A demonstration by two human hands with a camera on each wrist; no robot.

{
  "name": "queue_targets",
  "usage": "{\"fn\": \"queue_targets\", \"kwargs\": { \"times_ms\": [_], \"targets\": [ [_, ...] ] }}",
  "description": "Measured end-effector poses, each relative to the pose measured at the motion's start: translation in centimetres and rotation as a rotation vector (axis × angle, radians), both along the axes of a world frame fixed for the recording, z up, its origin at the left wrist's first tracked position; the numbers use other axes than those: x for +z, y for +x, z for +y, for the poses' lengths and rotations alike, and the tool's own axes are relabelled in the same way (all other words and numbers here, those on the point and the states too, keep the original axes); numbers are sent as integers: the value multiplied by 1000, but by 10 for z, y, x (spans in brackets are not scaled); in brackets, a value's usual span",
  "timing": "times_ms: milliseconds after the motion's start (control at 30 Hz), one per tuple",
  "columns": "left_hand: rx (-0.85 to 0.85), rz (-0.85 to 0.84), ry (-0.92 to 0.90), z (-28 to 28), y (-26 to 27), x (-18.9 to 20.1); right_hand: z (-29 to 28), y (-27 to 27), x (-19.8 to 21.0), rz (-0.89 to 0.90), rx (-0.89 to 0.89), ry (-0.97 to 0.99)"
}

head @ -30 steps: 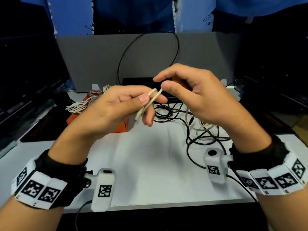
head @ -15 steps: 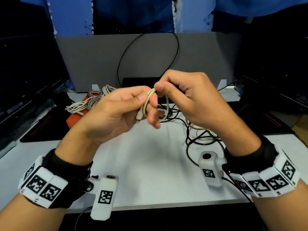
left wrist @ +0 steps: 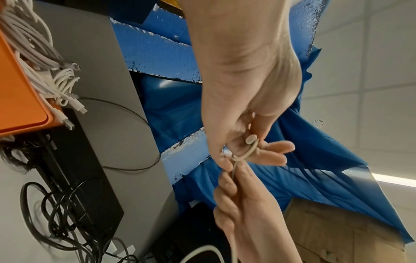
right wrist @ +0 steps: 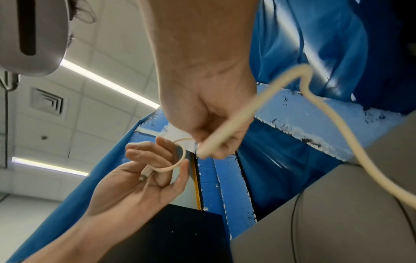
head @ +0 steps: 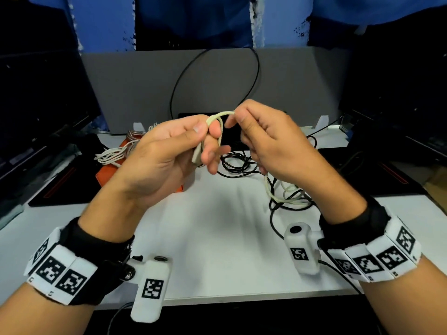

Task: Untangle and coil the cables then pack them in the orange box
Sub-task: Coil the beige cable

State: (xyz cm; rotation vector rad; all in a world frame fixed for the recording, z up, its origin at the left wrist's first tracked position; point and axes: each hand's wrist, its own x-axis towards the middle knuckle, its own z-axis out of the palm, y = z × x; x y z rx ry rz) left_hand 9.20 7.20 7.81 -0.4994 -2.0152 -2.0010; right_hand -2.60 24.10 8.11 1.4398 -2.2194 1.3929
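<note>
A cream cable [head: 219, 117] is held up above the table between both hands. My left hand [head: 188, 146] pinches its plug end [right wrist: 146, 173] with thumb and fingers, and the cable loops once around the left fingers [left wrist: 245, 154]. My right hand [head: 261, 139] pinches the cable just beyond that loop; the rest [right wrist: 310, 92] hangs down to a cream heap [head: 287, 192] mixed with black cables [head: 238, 163]. The orange box [head: 108, 171] sits at the left behind my left hand, with white coiled cables [left wrist: 45, 58] in it.
A grey panel [head: 135, 88] stands at the back of the white table [head: 217, 238], with a black wire loop [head: 256, 68] against it. A black flat device [head: 232, 141] lies behind the hands. Dark monitors flank both sides.
Both hands have risen and drawn closer. The cream cable now makes a loop around the left fingers, with the right hand moved up over it.
</note>
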Motion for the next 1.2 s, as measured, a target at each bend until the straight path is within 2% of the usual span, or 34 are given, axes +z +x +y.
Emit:
{"fn": "queue_targets", "kwargs": {
  "times_ms": [67, 133, 233, 300, 367, 433, 467, 533, 600, 733, 967, 1200],
  "targets": [
    [43, 29, 91, 0, -2, 1, -2, -3, -6, -21, 4, 162],
    [110, 64, 140, -3, -5, 1, -3, 1, -11, 41, 43, 404],
    [317, 90, -98, -5, -13, -6, -5, 15, -15, 121, 149, 582],
    [397, 64, -285, -8, -16, -12, -3, 19, -11, 192, 155, 585],
    [434, 71, -504, -10, -15, -13, 4, 15, -3, 214, 135, 495],
    [434, 82, -703, -9, -13, -11, 11, 9, 6, 118, 112, 318],
    [384, 66, -732, -7, -11, -10, 14, 7, 9, 68, 107, 217],
    [225, 28, -639, -4, -10, -10, 17, 5, 13, 21, 94, 43],
    [121, -3, -453, -1, -10, -12, 14, 4, 12, 21, 69, -29],
    [5, -70, -102, 0, -10, -14, 5, 2, 3, 66, 42, 36],
    [-161, -144, 70, 2, -10, -18, 5, 9, 4, 107, 56, 55],
    [-119, -142, 20, 6, -3, -10, 5, 10, 5, 116, 104, 40]
  ]
}}
